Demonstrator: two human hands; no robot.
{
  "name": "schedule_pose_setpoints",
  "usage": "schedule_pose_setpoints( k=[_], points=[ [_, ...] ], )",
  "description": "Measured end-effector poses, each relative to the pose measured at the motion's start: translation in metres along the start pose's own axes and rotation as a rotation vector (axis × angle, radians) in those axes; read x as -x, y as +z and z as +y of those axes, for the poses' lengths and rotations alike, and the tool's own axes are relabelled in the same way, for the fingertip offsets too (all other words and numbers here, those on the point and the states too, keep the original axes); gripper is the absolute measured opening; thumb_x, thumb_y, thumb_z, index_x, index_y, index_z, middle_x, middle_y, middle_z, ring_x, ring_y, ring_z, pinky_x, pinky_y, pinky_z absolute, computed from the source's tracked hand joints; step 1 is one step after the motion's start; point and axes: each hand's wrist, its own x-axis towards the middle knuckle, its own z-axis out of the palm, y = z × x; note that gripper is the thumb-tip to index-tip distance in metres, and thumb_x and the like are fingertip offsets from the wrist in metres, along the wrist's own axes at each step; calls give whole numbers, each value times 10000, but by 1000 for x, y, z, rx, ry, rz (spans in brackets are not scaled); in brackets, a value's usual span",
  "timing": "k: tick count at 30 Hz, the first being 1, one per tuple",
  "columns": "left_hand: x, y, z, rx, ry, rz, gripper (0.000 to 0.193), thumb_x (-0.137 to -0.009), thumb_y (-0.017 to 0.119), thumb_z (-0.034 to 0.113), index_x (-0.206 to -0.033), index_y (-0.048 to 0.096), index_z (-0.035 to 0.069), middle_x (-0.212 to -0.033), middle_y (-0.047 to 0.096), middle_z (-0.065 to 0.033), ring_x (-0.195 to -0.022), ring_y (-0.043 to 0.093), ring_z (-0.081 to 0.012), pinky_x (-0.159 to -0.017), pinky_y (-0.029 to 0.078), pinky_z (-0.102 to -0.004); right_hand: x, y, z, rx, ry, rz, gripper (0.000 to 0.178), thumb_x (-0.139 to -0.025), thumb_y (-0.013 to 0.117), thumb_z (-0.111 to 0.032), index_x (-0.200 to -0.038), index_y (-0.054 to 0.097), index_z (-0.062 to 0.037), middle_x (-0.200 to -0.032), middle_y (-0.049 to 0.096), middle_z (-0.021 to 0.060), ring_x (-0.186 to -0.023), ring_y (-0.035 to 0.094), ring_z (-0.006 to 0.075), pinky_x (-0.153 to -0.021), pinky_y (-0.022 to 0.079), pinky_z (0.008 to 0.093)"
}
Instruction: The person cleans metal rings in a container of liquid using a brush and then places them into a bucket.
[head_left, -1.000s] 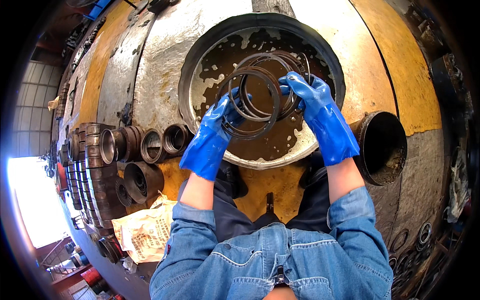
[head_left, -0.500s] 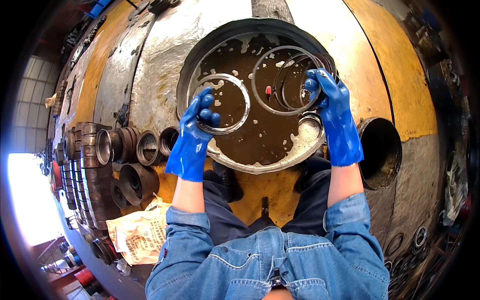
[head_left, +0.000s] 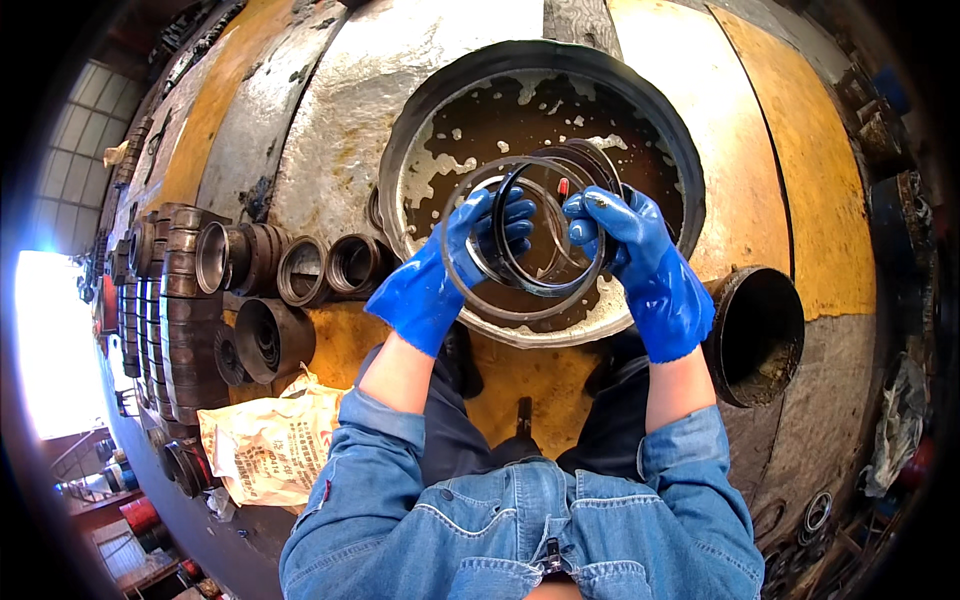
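In front of me, my left hand (head_left: pixel 440 265), in a blue rubber glove, is closed around a shiny metal ring, mostly hidden by the fingers and overlapping rings. My right hand (head_left: pixel 640 265), gloved alike, grips a bunch of several rings; among them are a wide thin grey ring (head_left: pixel 520 316) and a dark ring (head_left: pixel 550 290). The two sets overlap in view; whether they touch I cannot tell. Both hands are over a round black-rimmed tub (head_left: pixel 672 115) of brown, foamy liquid (head_left: pixel 500 115). A small red item (head_left: pixel 563 187) shows through the rings.
To the left stand several rusty metal cylinders (head_left: pixel 355 262) and stacked ring parts (head_left: pixel 190 340), beside a crumpled paper sack (head_left: pixel 270 440). A large hollow cylinder (head_left: pixel 757 340) lies right of the tub. More rings (head_left: pixel 818 510) are on the floor at lower right.
My hands have come closer together, the left moving right and the right slightly left and down. The rings, apart before, now overlap in view above the tub.
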Motion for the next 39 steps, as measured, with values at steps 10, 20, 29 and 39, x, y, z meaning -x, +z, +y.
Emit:
schedule_pose_setpoints(
  k=[10, 20, 29, 39],
  points=[
    [-9, -18, 10, 295, -134, -168, 492, -1088, 464, 414, -1349, 631, 32, -993, 772, -110, -738, 747, -259, -755, 606, -500, -6, -7, -6, 342, 86, 187, 301, -953, 761, -332, -1049, 759, -47, -866, 783, 69, -641, 578, 67, -565, 404, 233],
    [4, -4, 24, 252, -109, -316, 705, -1071, 476, 541, -1497, 491, -19, -1201, 747, -164, -856, 757, -293, -914, 572, -500, -19, -13, 1, 366, 77, 164, 349, -964, 743, -348, -1065, 745, -14, -846, 764, 76, -597, 525, 63, -555, 375, 223],
    [10, -7, 34, 116, -27, -331, 765, -1053, 513, 554, -1542, 421, -27, -1309, 701, -175, -982, 741, -296, -986, 549, -510, -23, -2, 2, 395, 18, 130, 409, -934, 769, -402, -1053, 751, -11, -865, 772, 94, -630, 543, 79, -579, 392, 239],
    [10, -8, 29, 188, 95, -407, 502, -1104, 497, 243, -1507, 441, -51, -924, 679, 68, -626, 533, -29, -820, 514, -320, -33, -5, 18, 178, 39, 207, 383, -925, 792, -402, -997, 740, -30, -891, 764, 82, -647, 499, 75, -588, 406, 240]
  ],
)
